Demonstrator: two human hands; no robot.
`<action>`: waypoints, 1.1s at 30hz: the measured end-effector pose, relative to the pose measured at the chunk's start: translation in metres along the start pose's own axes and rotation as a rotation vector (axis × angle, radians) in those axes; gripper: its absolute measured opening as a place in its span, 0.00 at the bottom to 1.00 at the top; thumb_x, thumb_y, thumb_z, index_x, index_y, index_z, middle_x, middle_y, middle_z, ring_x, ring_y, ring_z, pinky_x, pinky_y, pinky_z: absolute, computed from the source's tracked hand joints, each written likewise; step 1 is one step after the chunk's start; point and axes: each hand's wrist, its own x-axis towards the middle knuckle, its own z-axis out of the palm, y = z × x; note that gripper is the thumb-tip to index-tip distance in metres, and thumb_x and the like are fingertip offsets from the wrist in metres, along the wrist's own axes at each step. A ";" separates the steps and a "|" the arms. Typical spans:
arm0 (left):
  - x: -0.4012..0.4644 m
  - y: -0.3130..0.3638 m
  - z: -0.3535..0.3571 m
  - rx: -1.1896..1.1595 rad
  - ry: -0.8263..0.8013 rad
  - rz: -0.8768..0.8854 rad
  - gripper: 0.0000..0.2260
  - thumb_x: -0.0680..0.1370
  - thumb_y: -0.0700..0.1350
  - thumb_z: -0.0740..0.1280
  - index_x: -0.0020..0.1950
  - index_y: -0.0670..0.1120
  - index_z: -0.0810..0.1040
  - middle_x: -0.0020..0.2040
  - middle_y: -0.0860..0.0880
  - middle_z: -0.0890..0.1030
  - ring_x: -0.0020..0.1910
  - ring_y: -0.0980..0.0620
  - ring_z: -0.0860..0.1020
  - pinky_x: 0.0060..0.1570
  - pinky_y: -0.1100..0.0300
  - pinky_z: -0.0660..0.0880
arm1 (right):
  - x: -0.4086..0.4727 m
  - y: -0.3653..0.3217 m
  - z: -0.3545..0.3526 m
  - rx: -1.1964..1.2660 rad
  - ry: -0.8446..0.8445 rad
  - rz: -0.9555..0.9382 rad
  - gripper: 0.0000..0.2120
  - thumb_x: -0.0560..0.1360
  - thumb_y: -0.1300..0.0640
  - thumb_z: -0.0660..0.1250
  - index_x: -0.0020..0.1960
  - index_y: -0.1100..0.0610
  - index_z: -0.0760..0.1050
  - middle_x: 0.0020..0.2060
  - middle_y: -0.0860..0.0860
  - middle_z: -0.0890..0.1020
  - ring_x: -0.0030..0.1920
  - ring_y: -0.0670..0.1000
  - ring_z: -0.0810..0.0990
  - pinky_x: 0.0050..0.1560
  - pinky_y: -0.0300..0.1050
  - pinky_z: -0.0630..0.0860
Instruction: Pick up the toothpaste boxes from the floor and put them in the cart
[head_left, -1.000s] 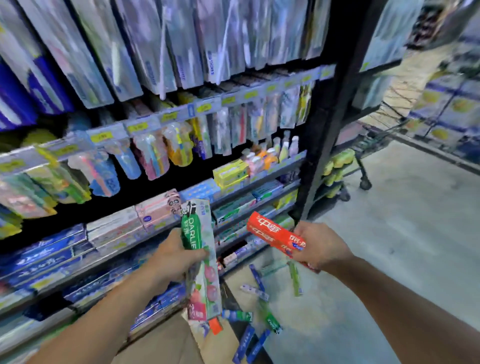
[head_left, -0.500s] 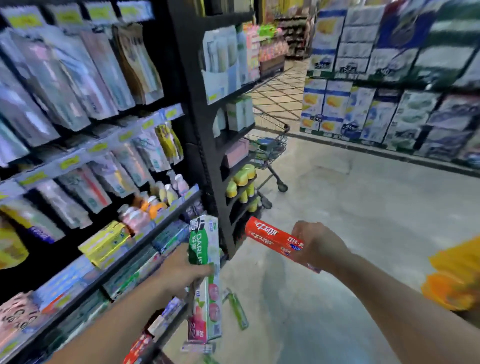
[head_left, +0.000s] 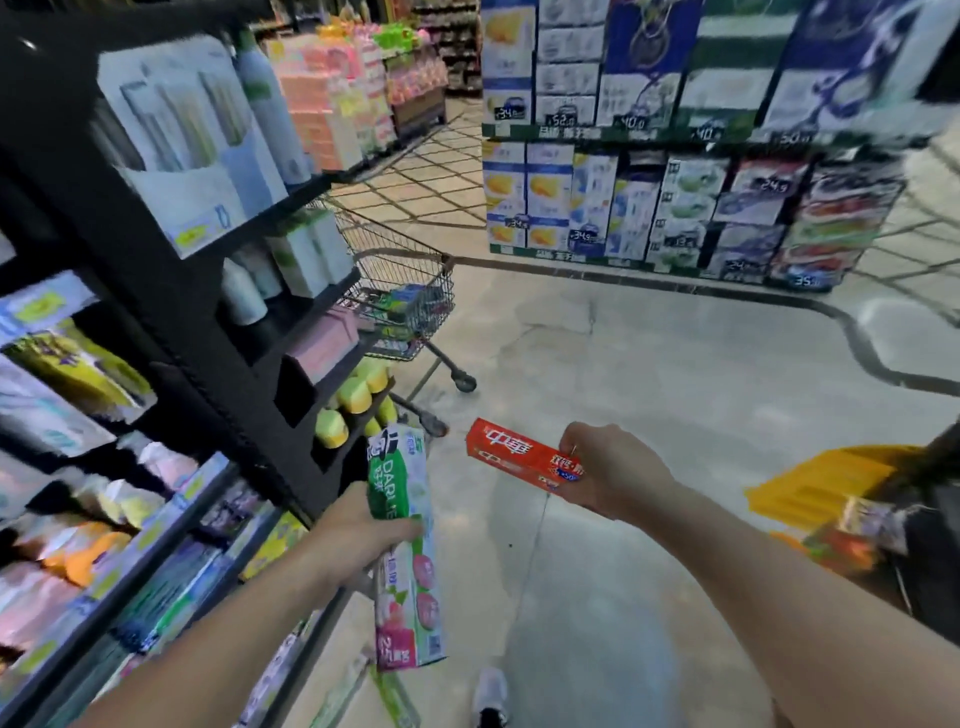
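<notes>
Both arms reach forward over the smooth grey floor (head_left: 649, 364). The left hand (head_left: 358, 535) clenches around a green-and-white toothpaste box (head_left: 405, 545), held nearly upright, long axis vertical, pink end down. The right hand (head_left: 613, 467) grips one end of a glossy red toothpaste box (head_left: 519, 457), long axis pointing left and slightly up. The wire cart (head_left: 415, 291) stands ahead beside the black shelf's (head_left: 208, 322) end.

The single head-worn camera is looking forward and down along the pale polished shop floor (head_left: 649, 364), close above both forearms, facing the distant wire shopping cart (head_left: 410, 291).
</notes>
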 end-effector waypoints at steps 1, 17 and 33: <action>0.015 0.007 0.000 0.001 0.007 -0.004 0.12 0.74 0.41 0.74 0.54 0.48 0.76 0.46 0.45 0.86 0.42 0.43 0.86 0.40 0.37 0.82 | 0.012 0.004 0.000 0.000 -0.004 0.004 0.19 0.69 0.43 0.74 0.56 0.47 0.73 0.48 0.49 0.82 0.38 0.52 0.78 0.38 0.43 0.73; 0.296 0.180 -0.058 0.022 -0.055 0.041 0.15 0.72 0.42 0.76 0.51 0.54 0.72 0.49 0.49 0.84 0.44 0.46 0.85 0.39 0.39 0.83 | 0.298 0.017 -0.085 0.700 -0.119 0.250 0.13 0.73 0.49 0.74 0.54 0.53 0.79 0.46 0.48 0.85 0.42 0.47 0.86 0.38 0.41 0.82; 0.540 0.329 -0.049 -0.079 0.080 -0.109 0.21 0.69 0.48 0.80 0.58 0.52 0.75 0.53 0.47 0.84 0.47 0.41 0.85 0.39 0.41 0.83 | 0.610 0.121 -0.156 0.725 -0.379 0.240 0.13 0.75 0.47 0.72 0.55 0.52 0.78 0.47 0.48 0.85 0.45 0.48 0.86 0.48 0.47 0.84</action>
